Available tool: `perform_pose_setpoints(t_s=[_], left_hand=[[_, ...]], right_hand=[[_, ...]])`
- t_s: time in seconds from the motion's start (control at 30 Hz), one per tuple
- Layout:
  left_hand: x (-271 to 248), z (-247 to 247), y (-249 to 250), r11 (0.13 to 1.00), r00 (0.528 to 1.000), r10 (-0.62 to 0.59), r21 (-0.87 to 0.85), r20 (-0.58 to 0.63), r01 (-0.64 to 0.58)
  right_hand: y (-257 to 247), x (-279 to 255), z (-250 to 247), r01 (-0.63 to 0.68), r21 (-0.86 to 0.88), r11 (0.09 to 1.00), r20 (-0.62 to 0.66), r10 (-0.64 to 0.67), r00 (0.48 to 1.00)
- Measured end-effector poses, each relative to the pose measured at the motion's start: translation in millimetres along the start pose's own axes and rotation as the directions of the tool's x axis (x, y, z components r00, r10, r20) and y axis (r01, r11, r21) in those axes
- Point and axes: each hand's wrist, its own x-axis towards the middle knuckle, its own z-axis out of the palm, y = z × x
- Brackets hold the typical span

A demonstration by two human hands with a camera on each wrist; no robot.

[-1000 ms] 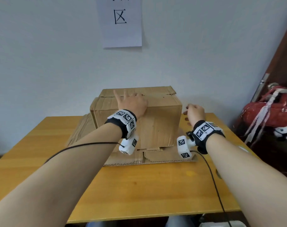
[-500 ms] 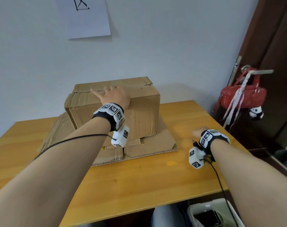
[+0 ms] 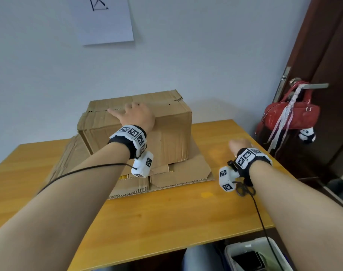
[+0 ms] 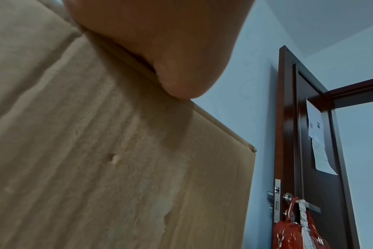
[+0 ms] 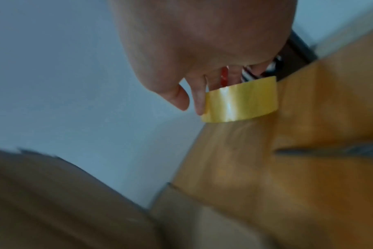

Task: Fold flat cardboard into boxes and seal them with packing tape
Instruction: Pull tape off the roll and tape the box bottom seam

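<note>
The left hand is pressing flat, fingers spread, on top of the box sitting on flattened cardboard on the surface, while the right hand is touching the tape roll with loosely curled fingers, grip unclear.

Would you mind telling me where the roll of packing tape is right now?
The packing tape shows only in the right wrist view, standing on the table near its right edge, at the fingertips of the right hand, well right of the cardboard box.
</note>
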Motion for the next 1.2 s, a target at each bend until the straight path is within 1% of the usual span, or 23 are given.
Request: perform_pose_setpoints(t_s=[0.07, 0.1, 0.13, 0.2, 0.23, 0.3, 0.37, 0.4, 0.43, 0.5, 0.57, 0.6, 0.67, 0.7, 0.73, 0.77, 0.8, 0.87, 0.9, 0.97, 1.07, 1.1, 1.2], left_hand=[[1, 1, -8, 0.999, 0.999, 0.036, -0.030, -0.026, -0.036], [1, 1, -12, 0.997, 0.997, 0.060, -0.048, -0.038, -0.062], [2, 2, -16, 0.994, 0.995, 0.087, -0.062, -0.051, -0.090], [4, 1, -24, 0.985, 0.988, 0.135, -0.101, -0.069, -0.142], [5, 0, -30, 0.977, 0.987, 0.151, -0.141, -0.060, -0.158], [10, -3, -41, 0.953, 0.985, 0.166, -0.251, -0.045, -0.172], [16, -8, -56, 0.906, 0.980, 0.193, -0.374, -0.051, -0.198], [18, -11, -64, 0.861, 0.976, 0.212, -0.462, -0.050, -0.211], [20, -14, -72, 0.796, 0.972, 0.230, -0.567, -0.039, -0.211], [21, -20, -85, 0.649, 0.964, 0.266, -0.739, -0.003, -0.181], [23, -24, -94, 0.521, 0.962, 0.274, -0.843, 0.014, -0.136], [23, -25, -97, 0.437, 0.964, 0.265, -0.893, 0.018, -0.103], [25, -26, -103, 0.275, 0.972, 0.234, -0.960, 0.020, -0.047], [23, -28, -105, 0.218, 0.973, 0.230, -0.975, 0.014, -0.037], [21, -28, -107, 0.185, 0.972, 0.234, -0.982, 0.007, -0.038], [20, -28, -109, 0.185, 0.969, 0.248, -0.981, -0.007, -0.055], [22, -26, -111, 0.217, 0.965, 0.262, -0.973, -0.023, -0.082], [19, -27, -113, 0.340, 0.956, 0.287, -0.927, -0.059, -0.160], [20, -25, -114, 0.377, 0.950, 0.301, -0.904, -0.087, -0.203], [23, -18, -115, 0.394, 0.941, 0.320, -0.888, -0.109, -0.237], [23, -14, -116, 0.377, 0.954, 0.286, -0.905, -0.087, -0.196], [22, -14, -116, 0.379, 0.959, 0.269, -0.906, -0.088, -0.190], [23, -11, -115, 0.414, 0.965, 0.244, -0.889, -0.097, -0.194]], right_hand=[[-27, -6, -4, 0.047, 0.258, 0.965, -0.066, -0.031, 0.997], [-43, -13, -9, 0.089, 0.383, 0.920, -0.098, -0.056, 0.994], [-58, -18, -12, 0.130, 0.523, 0.842, -0.134, -0.069, 0.989], [-92, -36, -21, 0.207, 0.765, 0.610, -0.192, -0.090, 0.977], [-107, -43, -23, 0.249, 0.830, 0.499, -0.219, -0.119, 0.968], [-137, -67, -28, 0.351, 0.871, 0.345, -0.293, -0.211, 0.933], [-165, -87, -30, 0.420, 0.878, 0.229, -0.343, -0.310, 0.887], [-177, -97, -29, 0.427, 0.884, 0.191, -0.343, -0.355, 0.870], [-189, -108, -27, 0.428, 0.888, 0.167, -0.337, -0.395, 0.855], [-210, -126, -18, 0.386, 0.906, 0.175, -0.273, -0.455, 0.847], [-229, -142, -6, 0.299, 0.931, 0.207, -0.154, -0.521, 0.840], [-235, -151, 1, 0.236, 0.948, 0.212, -0.085, -0.547, 0.833], [-244, -164, 20, 0.133, 0.958, 0.254, 0.042, -0.582, 0.812], [-247, -169, 30, 0.115, 0.954, 0.278, 0.078, -0.598, 0.797], [-248, -172, 40, 0.107, 0.951, 0.291, 0.101, -0.618, 0.779], [-249, -174, 49, 0.100, 0.949, 0.298, 0.117, -0.631, 0.767], [-250, -175, 56, 0.093, 0.947, 0.307, 0.131, -0.633, 0.763], [-251, -174, 66, 0.093, 0.933, 0.348, 0.155, -0.620, 0.769], [-252, -173, 69, 0.100, 0.925, 0.367, 0.162, -0.619, 0.768], [-251, -170, 72, 0.112, 0.918, 0.379, 0.176, -0.647, 0.742], [-246, -168, 73, 0.156, 0.898, 0.412, 0.206, -0.706, 0.677], [-244, -166, 74, 0.173, 0.894, 0.414, 0.200, -0.714, 0.671], [-239, -158, 77, 0.188, 0.902, 0.390, 0.170, -0.718, 0.674]])
